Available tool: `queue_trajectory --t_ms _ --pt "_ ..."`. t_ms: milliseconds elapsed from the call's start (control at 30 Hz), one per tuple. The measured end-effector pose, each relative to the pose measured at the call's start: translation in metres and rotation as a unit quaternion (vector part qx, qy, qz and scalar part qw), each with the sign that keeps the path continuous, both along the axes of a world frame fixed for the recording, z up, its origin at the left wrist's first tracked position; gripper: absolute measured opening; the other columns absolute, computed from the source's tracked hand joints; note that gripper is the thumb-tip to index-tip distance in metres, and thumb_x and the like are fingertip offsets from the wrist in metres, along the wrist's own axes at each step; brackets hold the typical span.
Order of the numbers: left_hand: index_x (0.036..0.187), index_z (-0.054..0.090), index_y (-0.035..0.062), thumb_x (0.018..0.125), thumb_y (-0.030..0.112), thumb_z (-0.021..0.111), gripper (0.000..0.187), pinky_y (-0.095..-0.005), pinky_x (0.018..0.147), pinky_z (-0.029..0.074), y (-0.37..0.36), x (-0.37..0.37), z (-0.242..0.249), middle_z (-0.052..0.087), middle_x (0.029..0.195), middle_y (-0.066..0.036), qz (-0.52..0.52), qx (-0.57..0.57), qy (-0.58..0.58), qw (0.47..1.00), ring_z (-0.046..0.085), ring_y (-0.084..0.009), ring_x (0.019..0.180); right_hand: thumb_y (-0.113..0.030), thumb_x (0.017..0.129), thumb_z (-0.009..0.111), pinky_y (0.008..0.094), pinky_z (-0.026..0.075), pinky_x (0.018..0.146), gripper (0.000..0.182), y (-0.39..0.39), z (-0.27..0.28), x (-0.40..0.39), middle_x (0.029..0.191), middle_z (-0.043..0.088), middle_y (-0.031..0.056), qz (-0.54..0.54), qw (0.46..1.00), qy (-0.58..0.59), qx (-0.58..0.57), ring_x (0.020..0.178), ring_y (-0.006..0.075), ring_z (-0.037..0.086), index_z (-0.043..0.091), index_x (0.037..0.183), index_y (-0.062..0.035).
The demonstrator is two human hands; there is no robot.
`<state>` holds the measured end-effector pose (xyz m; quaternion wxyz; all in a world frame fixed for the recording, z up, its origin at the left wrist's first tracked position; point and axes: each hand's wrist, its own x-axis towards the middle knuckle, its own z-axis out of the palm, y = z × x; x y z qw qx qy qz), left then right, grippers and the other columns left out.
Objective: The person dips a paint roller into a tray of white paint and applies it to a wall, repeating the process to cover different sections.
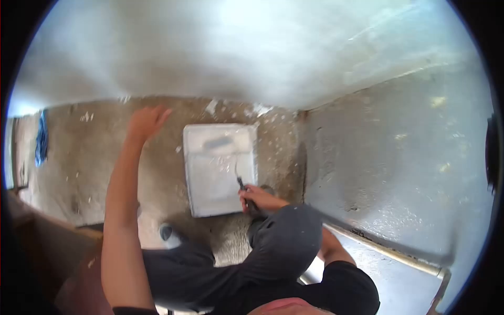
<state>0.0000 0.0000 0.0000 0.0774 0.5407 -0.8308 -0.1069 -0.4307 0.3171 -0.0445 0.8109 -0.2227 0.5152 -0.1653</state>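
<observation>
My right hand (253, 197) is wrapped round the dark handle of a paint roller (241, 184). The roller's thin wire frame reaches up over a pale rectangular paint tray (191, 184) on the floor. A blurred grey patch, roller-shaped, shows in the tray's far part, where white paint lies. Left of the tray, my left hand (148, 122) is raised on an outstretched arm, its fingers loosely curled together with nothing visible in them. The right forearm passes beside my bent knee.
A pale wall (210, 47) rises ahead, and a grey wall (388, 142) stands on the right. White splashes spot the brown floor (89, 152). Something blue and cloth-like (41, 139) hangs at the far left. A pale rail (388, 252) runs along the lower right.
</observation>
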Motion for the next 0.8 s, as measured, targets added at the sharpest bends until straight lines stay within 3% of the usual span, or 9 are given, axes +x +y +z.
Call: queue_trajectory --t_ms 67,100,133,233,367,500,567,667,800 --pt "0.112 0.078 0.0112 0.111 0.057 0.055 0.051 -0.0606 0.081 0.057 0.001 -0.001 0.008 0.077 0.091 -0.024 0.032 0.003 0.04 0.999 0.073 -0.0495 0.088 -0.035 0.112 0.068 0.0339 0.059 0.076 0.032 0.013 -0.016 0.003 0.096 0.069 0.0051 -0.047 0.998 0.003 -0.048 0.078 0.017 0.068 0.061 0.135 -0.0148" --pt "0.113 0.078 0.011 0.111 0.056 0.055 0.051 -0.06 0.081 0.057 0.022 -0.012 0.047 0.078 0.093 -0.023 0.047 0.016 0.059 0.997 0.073 -0.0491 0.089 -0.035 0.113 0.067 0.0347 0.057 0.075 0.03 0.044 0.025 -0.002 0.094 0.068 0.0059 -0.009 0.982 0.135 -0.132 0.077 0.0172 0.066 0.064 0.133 -0.0138" --pt "0.114 0.078 0.0108 0.111 0.055 0.055 0.05 -0.0597 0.082 0.058 0.02 -0.013 0.039 0.078 0.094 -0.023 0.05 -0.003 0.079 0.996 0.073 -0.0488 0.091 -0.034 0.113 0.066 0.0354 0.055 0.075 0.028 0.052 0.036 -0.001 0.092 0.067 0.0068 0.03 0.936 0.276 -0.217 0.076 0.0173 0.064 0.066 0.131 -0.0128" --pt "0.115 0.078 0.0104 0.112 0.055 0.055 0.05 -0.0591 0.083 0.058 0.015 -0.016 0.033 0.079 0.097 -0.023 0.056 -0.012 0.098 0.994 0.074 -0.0486 0.093 -0.037 0.114 0.063 0.0383 0.053 0.078 0.03 0.067 0.047 0.0 0.091 0.066 0.0084 -0.006 0.874 0.416 -0.251 0.078 0.019 0.063 0.069 0.129 -0.0118" --pt "0.116 0.077 0.0096 0.112 0.054 0.055 0.05 -0.0588 0.083 0.058 0.016 -0.017 0.038 0.078 0.097 -0.023 0.057 -0.001 0.072 0.996 0.074 -0.0491 0.094 -0.041 0.116 0.056 0.0415 0.054 0.088 0.036 0.044 0.09 -0.002 0.097 0.073 0.0125 -0.017 0.907 0.386 -0.169 0.095 0.0264 0.073 0.072 0.128 -0.011" --pt "0.116 0.075 0.0095 0.112 0.052 0.056 0.047 -0.0591 0.079 0.057 0.021 -0.017 0.049 0.077 0.094 -0.024 0.053 -0.018 0.07 0.996 0.073 -0.0494 0.09 -0.04 0.116 0.056 0.0419 0.053 0.085 0.036 0.051 0.074 -0.006 0.095 0.072 0.0137 -0.076 0.88 0.398 -0.248 0.091 0.0267 0.072 0.072 0.128 -0.0104" --pt "0.114 0.074 0.0092 0.112 0.051 0.057 0.045 -0.0595 0.075 0.055 0.02 -0.015 0.053 0.075 0.088 -0.024 0.058 -0.013 0.08 0.995 0.072 -0.0497 0.085 -0.042 0.115 0.06 0.0367 0.052 0.085 0.036 0.048 0.097 -0.005 0.099 0.071 0.0074 -0.09 0.898 0.388 -0.187 0.093 0.0176 0.066 0.07 0.125 -0.0088" --pt "0.113 0.072 0.0087 0.112 0.05 0.057 0.044 -0.0599 0.072 0.053 0.023 -0.01 0.057 0.073 0.084 -0.023 0.074 -0.018 0.092 0.993 0.071 -0.0497 0.082 -0.042 0.116 0.056 0.0362 0.051 0.089 0.038 0.049 0.109 -0.009 0.102 0.069 0.0078 -0.108 0.898 0.381 -0.191 0.098 0.0163 0.065 0.069 0.122 -0.0065" --pt "0.112 0.072 0.008 0.112 0.049 0.056 0.044 -0.0593 0.072 0.053 0.023 -0.001 0.057 0.073 0.082 -0.022 0.072 -0.033 0.079 0.994 0.071 -0.0495 0.081 -0.038 0.115 0.056 0.0407 0.048 0.078 0.035 0.049 0.092 -0.029 0.087 0.064 0.0087 -0.149 0.907 0.3 -0.256 0.082 0.0207 0.059 0.073 0.116 -0.0075"
